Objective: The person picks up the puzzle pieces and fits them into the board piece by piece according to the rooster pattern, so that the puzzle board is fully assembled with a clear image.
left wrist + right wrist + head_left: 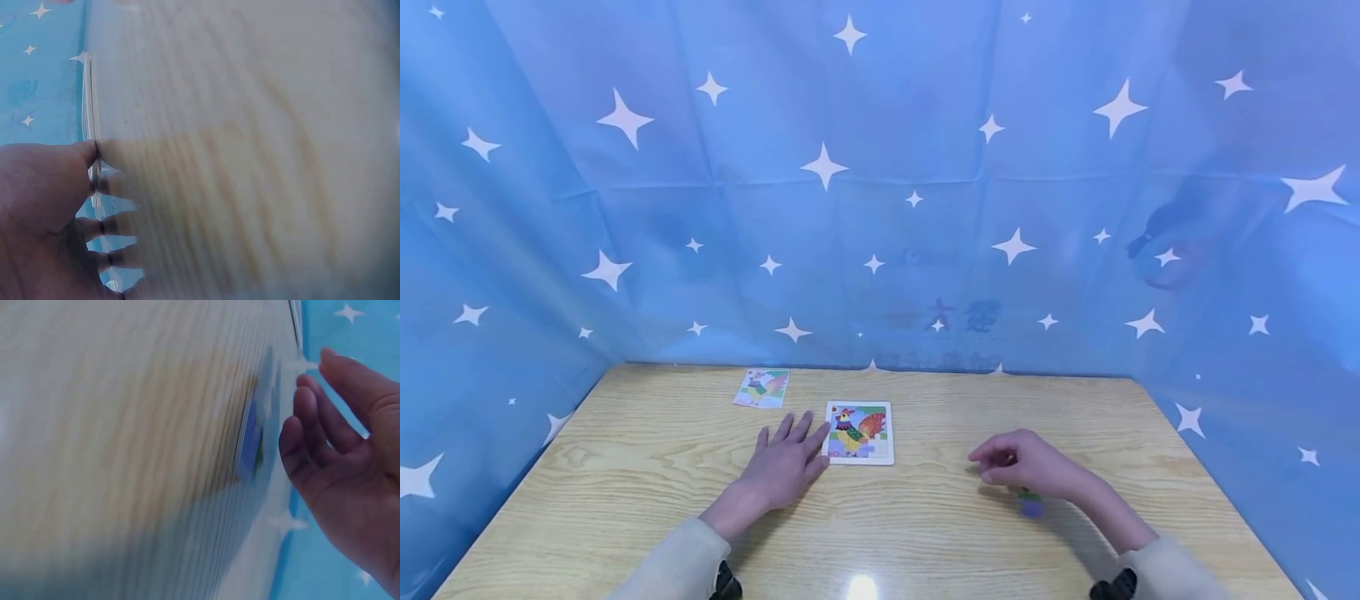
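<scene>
A white-framed puzzle board (858,432) with a colourful rooster picture lies flat on the wooden table (925,533). My left hand (797,437) rests flat beside it with straight, spread fingers, and the fingertips touch the board's left edge. In the left wrist view the left hand (44,206) lies against the thin board edge (90,125). My right hand (994,461) hovers low over the table to the right with loosely bent fingers and holds nothing. A small blue-green puzzle piece (1030,502) lies on the table under that wrist. The piece (250,440) sits just off the right hand's fingers (309,434).
A small picture card (762,387) lies near the table's far edge, left of the board. Blue star-patterned cloth (880,208) closes in the table at the back and both sides.
</scene>
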### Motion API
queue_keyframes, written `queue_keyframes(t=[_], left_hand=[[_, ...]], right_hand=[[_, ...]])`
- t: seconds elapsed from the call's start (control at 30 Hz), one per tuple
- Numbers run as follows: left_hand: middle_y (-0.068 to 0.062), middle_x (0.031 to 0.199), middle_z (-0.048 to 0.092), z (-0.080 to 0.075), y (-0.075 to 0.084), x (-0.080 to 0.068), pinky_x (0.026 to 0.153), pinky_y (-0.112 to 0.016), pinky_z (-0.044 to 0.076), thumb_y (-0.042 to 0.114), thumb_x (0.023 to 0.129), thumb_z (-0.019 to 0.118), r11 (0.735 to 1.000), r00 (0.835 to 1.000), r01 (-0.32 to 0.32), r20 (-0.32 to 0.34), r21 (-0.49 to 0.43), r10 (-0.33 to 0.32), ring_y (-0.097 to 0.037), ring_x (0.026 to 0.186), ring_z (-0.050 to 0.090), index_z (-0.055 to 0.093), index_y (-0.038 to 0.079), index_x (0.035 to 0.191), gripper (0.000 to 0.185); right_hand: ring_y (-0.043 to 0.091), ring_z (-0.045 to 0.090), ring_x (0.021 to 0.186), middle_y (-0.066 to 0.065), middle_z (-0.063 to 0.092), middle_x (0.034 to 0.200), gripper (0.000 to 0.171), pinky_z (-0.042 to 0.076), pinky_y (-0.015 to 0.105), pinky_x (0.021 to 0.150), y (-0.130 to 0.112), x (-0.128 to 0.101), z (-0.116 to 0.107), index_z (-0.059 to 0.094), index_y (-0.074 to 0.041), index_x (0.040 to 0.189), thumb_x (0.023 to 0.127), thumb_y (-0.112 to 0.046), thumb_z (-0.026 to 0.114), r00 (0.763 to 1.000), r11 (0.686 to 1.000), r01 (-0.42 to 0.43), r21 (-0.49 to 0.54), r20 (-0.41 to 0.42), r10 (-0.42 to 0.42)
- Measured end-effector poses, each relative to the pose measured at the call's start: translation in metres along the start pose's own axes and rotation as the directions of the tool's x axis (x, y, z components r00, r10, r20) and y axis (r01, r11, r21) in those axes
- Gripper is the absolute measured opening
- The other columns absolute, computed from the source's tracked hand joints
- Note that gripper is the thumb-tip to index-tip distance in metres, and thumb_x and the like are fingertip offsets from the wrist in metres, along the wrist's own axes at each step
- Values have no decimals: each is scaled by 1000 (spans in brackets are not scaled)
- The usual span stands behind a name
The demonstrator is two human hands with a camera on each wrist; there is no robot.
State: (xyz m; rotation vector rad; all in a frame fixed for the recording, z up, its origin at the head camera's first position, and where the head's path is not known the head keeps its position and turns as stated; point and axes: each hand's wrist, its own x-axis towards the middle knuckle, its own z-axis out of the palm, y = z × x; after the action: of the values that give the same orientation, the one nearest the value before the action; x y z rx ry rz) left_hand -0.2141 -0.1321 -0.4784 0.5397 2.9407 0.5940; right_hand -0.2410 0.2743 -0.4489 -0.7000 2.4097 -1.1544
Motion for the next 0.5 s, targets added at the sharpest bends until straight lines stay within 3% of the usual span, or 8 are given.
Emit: queue_keyframes(t=[0.2,0.5], left_hand=[[-22,164,29,-1,0,0,112,-76,15,35,110,49,1000,1000,-6,1,6,6,-49,151,19,42,10,158,55],[-21,165,28,-1,1,-1,112,-76,14,36,110,49,1000,1000,1,4,7,-1,-48,151,18,42,10,158,55]], right_hand=[[7,64,82,0,71,96,34,55,27,71,16,-31,-13,73,1,116,88,-14,82,999,996,17,-93,-33,-20],[8,61,84,-2,68,99,38,54,26,71,32,-57,-16,73,-4,116,86,-24,85,997,993,5,-117,-72,-14]])
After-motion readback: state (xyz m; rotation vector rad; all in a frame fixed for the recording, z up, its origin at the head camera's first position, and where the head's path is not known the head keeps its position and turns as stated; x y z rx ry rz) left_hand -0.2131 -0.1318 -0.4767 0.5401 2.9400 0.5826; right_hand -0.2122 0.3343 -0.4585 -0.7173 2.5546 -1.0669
